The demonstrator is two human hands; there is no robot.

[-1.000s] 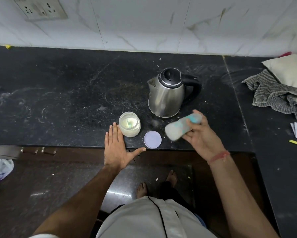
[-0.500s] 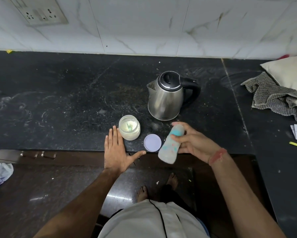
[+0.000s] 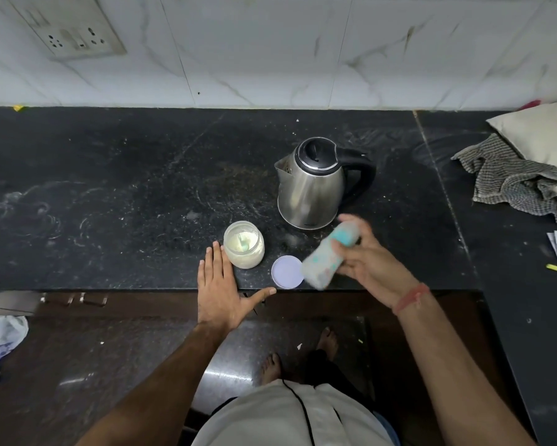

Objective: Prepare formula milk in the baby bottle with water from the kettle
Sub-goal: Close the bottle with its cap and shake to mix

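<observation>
- Countertop (image 3: 110,194): a dark speckled stone slab spanning the view beneath a white marble-patterned wall; its front edge runs just below both hands.
- Kettle (image 3: 309,188): a stainless-steel body with a black lid and black handle, standing upright on the countertop, spout to the left and handle to the right; it stands behind the right hand and is apart from it.
- Checked cloth (image 3: 515,181): crumpled at the far right of the countertop, lying against a pale cushion (image 3: 541,130).
- Left hand (image 3: 221,284): laid flat with fingers straight and thumb spread, resting over the counter's front edge and grasping nothing; its fingertips lie just beside the jar.
- Right hand (image 3: 364,259): fingers and thumb curled round the baby bottle, held above the countertop's front edge; a red thread encircles the wrist.
- Baby bottle (image 3: 327,255): motion-blurred, tilted, milky white with teal markings; its teal upper end sits within the grip, while the lower end projects down and left, free of the fingers, over the right edge of the lid.
- Jar (image 3: 243,244): open, upright, holding pale powder, with a scoop visible inside.
- Lid (image 3: 285,272): a pale lilac disc lying flat between the jar and the right hand.
</observation>
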